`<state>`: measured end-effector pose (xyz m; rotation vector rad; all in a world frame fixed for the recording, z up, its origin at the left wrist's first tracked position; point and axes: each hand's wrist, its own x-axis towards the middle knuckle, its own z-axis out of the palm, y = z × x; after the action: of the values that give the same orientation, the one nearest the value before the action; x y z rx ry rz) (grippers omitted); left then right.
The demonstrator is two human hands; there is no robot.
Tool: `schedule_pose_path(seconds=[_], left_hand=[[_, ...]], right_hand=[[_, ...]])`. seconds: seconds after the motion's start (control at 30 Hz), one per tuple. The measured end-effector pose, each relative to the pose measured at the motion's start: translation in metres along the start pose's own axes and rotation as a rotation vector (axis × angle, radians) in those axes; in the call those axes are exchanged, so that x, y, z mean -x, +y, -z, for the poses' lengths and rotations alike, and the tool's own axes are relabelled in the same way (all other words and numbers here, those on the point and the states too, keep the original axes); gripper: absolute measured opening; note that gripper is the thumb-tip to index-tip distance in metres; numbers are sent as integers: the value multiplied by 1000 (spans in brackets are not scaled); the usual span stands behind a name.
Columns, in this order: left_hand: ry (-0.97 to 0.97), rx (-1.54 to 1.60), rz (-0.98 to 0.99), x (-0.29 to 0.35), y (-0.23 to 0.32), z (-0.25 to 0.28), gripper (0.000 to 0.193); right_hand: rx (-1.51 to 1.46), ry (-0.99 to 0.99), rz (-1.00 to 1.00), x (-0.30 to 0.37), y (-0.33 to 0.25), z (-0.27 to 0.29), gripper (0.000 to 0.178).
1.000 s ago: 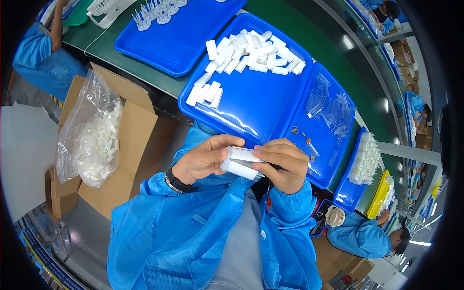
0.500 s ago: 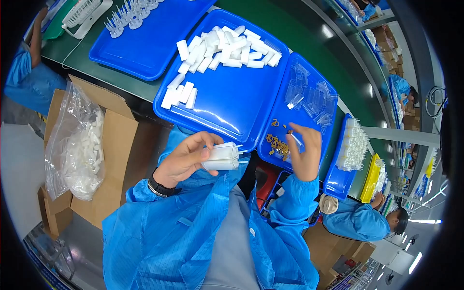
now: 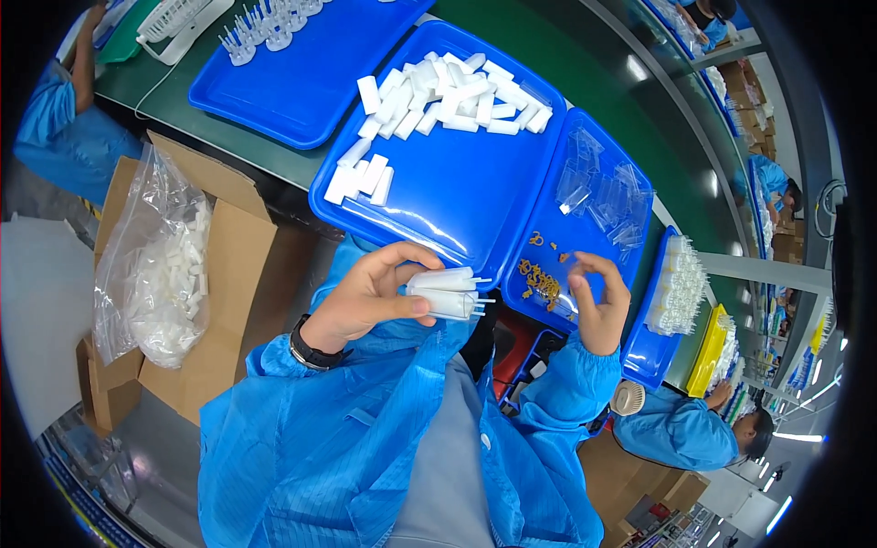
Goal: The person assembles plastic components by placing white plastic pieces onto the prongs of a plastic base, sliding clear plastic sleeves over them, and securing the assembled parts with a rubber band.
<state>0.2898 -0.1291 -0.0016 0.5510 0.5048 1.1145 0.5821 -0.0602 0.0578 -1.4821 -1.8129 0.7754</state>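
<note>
My left hand (image 3: 379, 297) is closed around a small bundle of white plastic tubes (image 3: 446, 294), lying side by side with thin pale tips pointing right. They are held above the near edge of a large blue tray (image 3: 429, 196) that bears a heap of white rectangular blocks (image 3: 448, 91). Over the near part of a second blue tray (image 3: 523, 233) is my right hand (image 3: 603, 306), thumb and index finger apart with a gap between them. Small yellow ring-like parts (image 3: 541, 281) lie just left of its fingertips. Beyond them are clear plastic pieces (image 3: 598, 192).
At left stands a cardboard box (image 3: 233, 301) with a clear bag of white parts (image 3: 174, 292). A further blue tray (image 3: 274, 100) holds white spiked pieces. To the right are a blue tray of white pieces (image 3: 676, 283) and a yellow tray (image 3: 705, 352), near a co-worker in blue (image 3: 681, 429).
The view has shifted slightly, so everything sits further right. A small clear piece seen by my right fingertips before no longer shows there. The left hand still grips the tubes.
</note>
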Motion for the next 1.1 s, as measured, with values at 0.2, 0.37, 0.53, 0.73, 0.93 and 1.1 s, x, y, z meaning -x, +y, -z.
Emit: schedule_pose_path(seconds=[0.2,0.37,0.53,0.73,0.93,1.1], left_hand=[[-15,-157,-114,-1,-3,-1,41],[-1,-222,-131,1,-1,-3,40],[-1,-256,-151,0,0,-6,39],[50,-345,-115,0,1,-8,34],[56,-434,-134,-2,-4,-8,34],[39,-553,-163,-2,-6,-7,33]], right_hand=[[-55,-189,365,-2,-49,-32,27],[87,-208,439,-4,-65,-38,28],[152,-239,483,-4,-70,-38,30],[-27,-252,414,0,-76,-47,43],[-251,-248,286,6,-83,-61,48],[-198,-327,380,3,-82,-62,44]])
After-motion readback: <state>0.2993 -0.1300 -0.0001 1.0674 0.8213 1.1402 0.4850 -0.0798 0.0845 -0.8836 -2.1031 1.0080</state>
